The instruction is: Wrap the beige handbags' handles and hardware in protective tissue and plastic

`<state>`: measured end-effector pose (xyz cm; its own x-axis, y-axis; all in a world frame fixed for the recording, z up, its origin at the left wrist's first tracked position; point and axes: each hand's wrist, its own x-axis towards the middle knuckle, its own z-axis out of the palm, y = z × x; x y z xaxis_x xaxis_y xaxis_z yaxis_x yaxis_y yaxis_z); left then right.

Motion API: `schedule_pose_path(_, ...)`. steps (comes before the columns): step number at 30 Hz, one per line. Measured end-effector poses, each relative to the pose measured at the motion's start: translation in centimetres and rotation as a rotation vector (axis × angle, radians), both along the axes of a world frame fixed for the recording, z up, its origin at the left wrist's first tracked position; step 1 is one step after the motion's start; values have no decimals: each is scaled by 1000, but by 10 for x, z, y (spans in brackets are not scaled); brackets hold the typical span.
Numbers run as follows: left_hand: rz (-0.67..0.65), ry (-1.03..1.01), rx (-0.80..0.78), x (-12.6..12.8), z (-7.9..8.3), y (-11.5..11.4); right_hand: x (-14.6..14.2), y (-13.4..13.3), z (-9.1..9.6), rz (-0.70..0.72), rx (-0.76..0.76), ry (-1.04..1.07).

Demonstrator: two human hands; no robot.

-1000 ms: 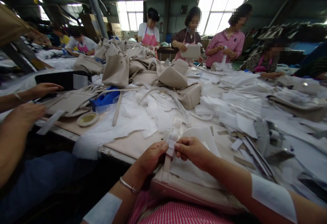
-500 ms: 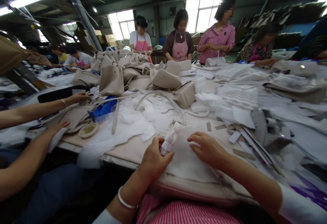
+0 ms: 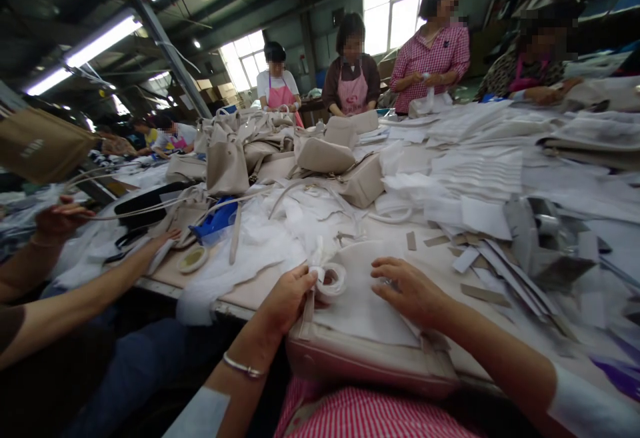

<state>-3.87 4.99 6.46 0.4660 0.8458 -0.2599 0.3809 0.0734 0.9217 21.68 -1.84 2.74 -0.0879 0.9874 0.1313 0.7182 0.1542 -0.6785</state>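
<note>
A beige handbag [image 3: 370, 361] lies at the table edge in front of me, a thin white sheet [image 3: 357, 311] over its upper side. My left hand [image 3: 290, 297] is closed on the bag's handle [image 3: 308, 311], where it is wrapped in white material. Against those fingertips sits a white ring [image 3: 334, 279], which looks like a roll of tape. My right hand [image 3: 413, 291] hovers over the sheet's right part, fingers apart and holding nothing I can see.
Beige bags [image 3: 320, 155] are heaped across the table. White sheets [image 3: 475, 171], card strips [image 3: 515, 285] and a tape dispenser [image 3: 545, 245] lie to the right. At left a co-worker's arms [image 3: 110, 278] handle straps near a blue piece [image 3: 215, 221]. Several people stand opposite.
The white ring now shows beside my left hand, which has tilted and shifted slightly left. My right hand's fingers have spread. The co-worker's far hand has pulled a strap leftward. The view has tilted.
</note>
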Motion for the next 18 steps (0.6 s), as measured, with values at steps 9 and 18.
schedule_pose_path(9,-12,401,353,-7,-28,19,5,-8,-16,-47,-49,167)
schedule_pose_path(18,-174,654,441,-22,-38,30,-6,-9,-24,-36,-29,153)
